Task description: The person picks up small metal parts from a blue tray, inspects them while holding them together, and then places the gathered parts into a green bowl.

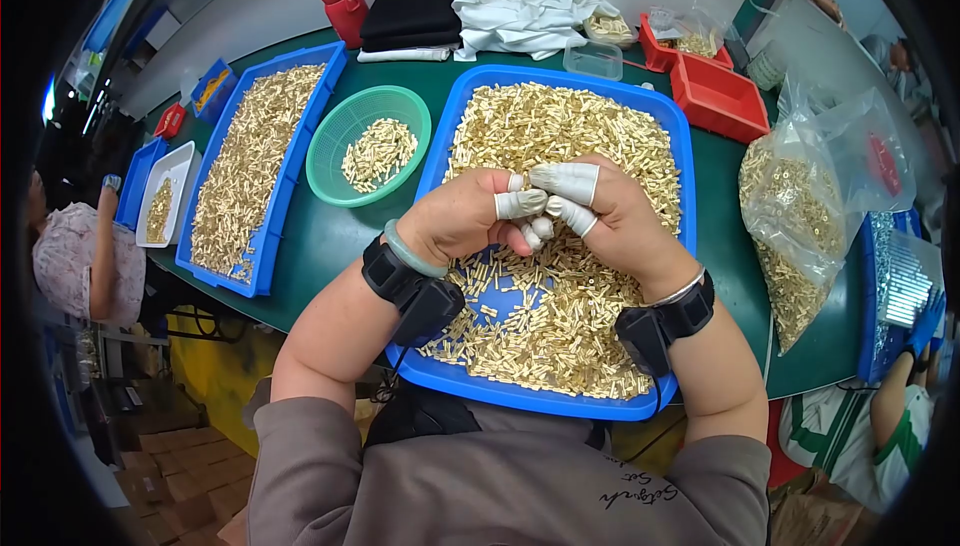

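My left hand (455, 214) and my right hand (628, 228) meet above a large blue tray (686, 171). White finger covers, greyed at the tips, sit on several fingers of both hands. The fingertips pinch together, and whatever lies between them is too small and hidden to name. Small brass-coloured cylindrical pieces (565, 126) fill most of the tray below, heaped at the far end and thinner near the middle, where blue bottom shows. A green plastic basket (320, 161) with a small pile of like pieces stands left of the tray.
Further left lies a long blue tray (262, 271) of brass pieces. At right stands a clear bag (790, 236) of brass parts, with a red bin (718, 96) behind it. A red jug (345, 11), black cloth (412, 16) and white cloth (515, 6) line the back. Co-workers sit at both sides.
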{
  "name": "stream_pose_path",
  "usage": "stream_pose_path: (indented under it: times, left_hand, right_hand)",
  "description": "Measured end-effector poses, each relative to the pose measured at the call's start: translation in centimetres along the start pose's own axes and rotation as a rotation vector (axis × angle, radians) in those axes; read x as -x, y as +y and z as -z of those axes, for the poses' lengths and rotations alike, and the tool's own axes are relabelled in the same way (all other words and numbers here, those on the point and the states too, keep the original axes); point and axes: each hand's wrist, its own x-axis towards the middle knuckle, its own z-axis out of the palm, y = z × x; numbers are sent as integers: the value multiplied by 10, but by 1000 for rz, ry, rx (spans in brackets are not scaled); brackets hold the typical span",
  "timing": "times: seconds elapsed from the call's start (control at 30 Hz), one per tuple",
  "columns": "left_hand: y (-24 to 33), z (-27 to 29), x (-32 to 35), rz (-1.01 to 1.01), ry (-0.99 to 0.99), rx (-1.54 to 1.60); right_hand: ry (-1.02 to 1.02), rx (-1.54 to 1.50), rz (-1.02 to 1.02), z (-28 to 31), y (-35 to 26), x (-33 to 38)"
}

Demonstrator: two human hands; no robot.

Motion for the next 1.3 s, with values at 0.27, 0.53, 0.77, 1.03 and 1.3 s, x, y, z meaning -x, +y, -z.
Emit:
stream_pose_path:
  times: [0.27, 0.53, 0.77, 1.03, 1.3]
  left_hand:
    - [0, 2, 2, 20, -68, -13]
    - [-1, 2, 1, -3, -76, -13]
    - [0, 5, 2, 15, -136, -19]
    - [-3, 2, 3, 11, -160, -12]
    - [1, -2, 2, -29, 0, -5]
  right_hand:
    - [-89, -48, -39, 2, -1, 3]
    - [-86, -135, -52, 1, -5, 1]
    - [-137, -154, -66, 3, -4, 1]
    - [-162, -156, -11, 4, -6, 1]
    - [-87, -99, -89, -1, -3, 1]
